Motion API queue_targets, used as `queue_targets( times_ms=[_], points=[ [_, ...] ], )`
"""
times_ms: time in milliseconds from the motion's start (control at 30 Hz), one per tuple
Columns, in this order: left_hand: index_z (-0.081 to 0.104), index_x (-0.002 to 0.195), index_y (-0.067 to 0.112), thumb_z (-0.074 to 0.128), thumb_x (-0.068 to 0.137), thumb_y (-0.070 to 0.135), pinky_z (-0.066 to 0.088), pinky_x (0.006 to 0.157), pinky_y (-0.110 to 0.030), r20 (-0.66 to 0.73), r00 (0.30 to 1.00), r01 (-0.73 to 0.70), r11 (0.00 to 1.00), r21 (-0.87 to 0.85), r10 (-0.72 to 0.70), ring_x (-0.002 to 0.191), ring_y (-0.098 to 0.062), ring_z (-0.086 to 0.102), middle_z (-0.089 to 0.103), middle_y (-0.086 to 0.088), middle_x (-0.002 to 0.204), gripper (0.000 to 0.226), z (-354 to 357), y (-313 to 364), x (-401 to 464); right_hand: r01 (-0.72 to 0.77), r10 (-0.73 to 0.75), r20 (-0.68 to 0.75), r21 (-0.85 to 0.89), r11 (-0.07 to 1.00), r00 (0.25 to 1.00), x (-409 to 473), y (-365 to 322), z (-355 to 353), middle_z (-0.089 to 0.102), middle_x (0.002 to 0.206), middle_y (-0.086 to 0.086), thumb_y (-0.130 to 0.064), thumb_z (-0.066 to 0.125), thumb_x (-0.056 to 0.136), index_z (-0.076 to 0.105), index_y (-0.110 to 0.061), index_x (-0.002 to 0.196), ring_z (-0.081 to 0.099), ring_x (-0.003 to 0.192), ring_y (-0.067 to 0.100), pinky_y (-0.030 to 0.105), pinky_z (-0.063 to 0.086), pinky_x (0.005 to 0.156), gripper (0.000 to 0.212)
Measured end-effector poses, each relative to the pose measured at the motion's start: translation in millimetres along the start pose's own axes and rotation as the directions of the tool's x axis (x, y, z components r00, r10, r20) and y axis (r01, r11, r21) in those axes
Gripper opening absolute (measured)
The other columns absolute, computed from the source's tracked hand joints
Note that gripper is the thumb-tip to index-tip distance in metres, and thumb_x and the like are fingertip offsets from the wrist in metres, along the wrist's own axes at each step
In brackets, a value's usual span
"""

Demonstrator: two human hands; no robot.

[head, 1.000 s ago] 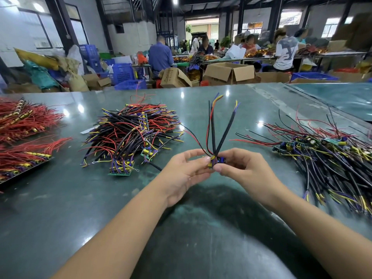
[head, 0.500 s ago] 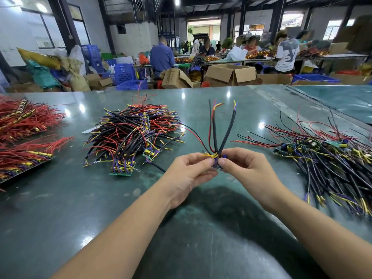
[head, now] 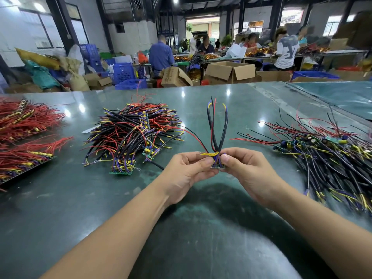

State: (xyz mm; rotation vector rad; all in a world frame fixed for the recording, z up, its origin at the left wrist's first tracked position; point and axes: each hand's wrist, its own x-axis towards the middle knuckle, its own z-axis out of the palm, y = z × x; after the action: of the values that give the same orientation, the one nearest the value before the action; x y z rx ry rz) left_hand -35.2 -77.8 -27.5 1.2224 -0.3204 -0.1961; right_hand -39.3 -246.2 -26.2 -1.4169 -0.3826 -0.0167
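We hold one small wired board (head: 218, 166) between both hands, lifted just above the worktop (head: 60, 198). It sits about midway between the left and right edges and closer to the near edge than the far one. Our left grip (head: 188, 171) pinches the board's left end between thumb and forefinger, and our right grip (head: 246, 170) pinches the right end the same way. Both are narrow, with the fingers curled onto the board. Its leads (head: 217, 125), black-sleeved with red, yellow and purple showing, fan upward, and one red lead arcs off to the left.

We judge the piece very light. The board itself looks stiff but thin, and likely fragile where the leads are soldered in. The leads look limp and a little springy, so they will sway and can catch on things. We would take it by the bare edges of the board, never by the leads or the small parts mounted on it.

A heap of like boards (head: 130, 135) lies toward the left, and another heap (head: 322, 158) lies by the right edge. Both are well apart from our hands. Red bundles (head: 24, 121) line the left edge.
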Motion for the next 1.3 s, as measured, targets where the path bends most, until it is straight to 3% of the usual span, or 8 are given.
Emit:
queue_targets(
  times_ms=[67,233,400,667,767,1033,1167,1300],
  points=[
    [0.076,0.087,0.006,0.064,0.076,0.011,0.055,0.073,-0.023,0.025,1.0,-0.015,1.0,-0.015,0.015,0.079,-0.015,0.07,0.074,-0.006,0.087,0.017,-0.9,-0.7,0.5,-0.004,0.004,0.011,0.016,1.0,1.0,0.0,1.2,-1.3,0.071,0.093,0.013,-0.024,0.063,0.078,0.072,-0.012,0.09,0.062,0.086,0.022,0.044,0.042,0.087,0.02],
    [0.075,0.09,0.005,0.063,0.077,0.011,0.055,0.072,-0.021,0.039,0.999,-0.018,0.999,-0.046,0.02,0.08,-0.015,0.07,0.074,-0.006,0.087,0.018,-0.2,-1.0,0.7,0.002,-0.007,0.049,0.113,0.994,0.999,0.3,0.9,-1.0,0.072,0.09,0.008,-0.02,0.062,0.078,0.071,-0.01,0.089,0.062,0.085,0.018,0.031,0.052,0.083,0.017],
    [0.065,0.096,0.005,0.057,0.089,0.001,0.055,0.074,-0.022,-0.049,0.997,-0.044,0.989,0.142,0.052,0.075,-0.011,0.068,0.072,-0.002,0.085,0.011,3.6,-6.6,1.4,0.047,-0.05,-0.02,-0.116,0.992,0.999,-0.3,1.8,-0.2,0.073,0.087,0.001,-0.002,0.058,0.09,0.068,-0.011,0.092,0.063,0.077,0.004,0.016,0.05,0.075,0.014],
    [0.067,0.083,0.015,0.063,0.082,-0.009,0.055,0.072,-0.021,-0.103,0.979,-0.144,0.958,0.248,0.173,0.077,-0.011,0.069,0.074,0.001,0.079,0.024,9.2,-4.6,-0.2,0.123,-0.116,0.044,-0.221,0.967,0.992,-2.5,-4.8,1.9,0.073,0.086,-0.009,0.001,0.057,0.09,0.069,-0.019,0.099,0.062,0.077,-0.003,0.009,0.046,0.073,0.025],
    [0.069,0.087,0.012,0.064,0.076,0.002,0.055,0.073,-0.023,-0.107,0.972,-0.171,0.94,0.294,0.21,0.073,-0.013,0.066,0.072,-0.001,0.076,0.016,9.7,-3.0,0.3,0.174,-0.159,0.078,-0.233,0.957,0.984,-4.0,-6.4,3.4,0.073,0.086,-0.016,0.002,0.055,0.091,0.068,-0.023,0.099,0.065,0.081,-0.001,0.011,0.048,0.076,0.029],
    [0.061,0.096,0.003,0.056,0.083,-0.014,0.052,0.072,-0.018,-0.075,0.967,-0.215,0.935,0.283,0.245,0.068,-0.003,0.063,0.07,0.006,0.072,0.021,13.0,-6.3,-0.7,0.261,-0.281,-0.009,-0.346,0.901,0.96,-3.4,-0.3,3.9,0.074,0.087,-0.011,0.004,0.06,0.087,0.069,-0.034,0.09,0.067,0.08,0.006,0.023,0.053,0.08,0.039],
    [0.066,0.091,0.008,0.067,0.072,-0.007,0.056,0.083,-0.028,-0.099,0.968,-0.204,0.955,0.217,0.229,0.077,-0.014,0.067,0.072,-0.004,0.08,0.024,12.2,-6.1,-1.2,0.2,-0.208,-0.008,-0.242,0.949,0.978,-2.0,-5.0,0.9,0.075,0.084,-0.002,0.001,0.064,0.086,0.071,-0.023,0.087,0.067,0.077,0.008,0.026,0.054,0.078,0.025],
    [0.069,0.088,0.008,0.071,0.073,-0.003,0.056,0.077,-0.026,-0.082,0.979,-0.165,0.962,0.217,0.187,0.077,-0.017,0.067,0.073,-0.006,0.082,0.018,11.2,-6.2,-1.0,0.062,-0.067,-0.024,-0.156,0.986,0.997,-0.8,-6.2,-4.3,0.075,0.084,0.006,-0.007,0.068,0.082,0.072,-0.017,0.086,0.068,0.076,0.012,0.04,0.052,0.081,0.012]
  ],
)
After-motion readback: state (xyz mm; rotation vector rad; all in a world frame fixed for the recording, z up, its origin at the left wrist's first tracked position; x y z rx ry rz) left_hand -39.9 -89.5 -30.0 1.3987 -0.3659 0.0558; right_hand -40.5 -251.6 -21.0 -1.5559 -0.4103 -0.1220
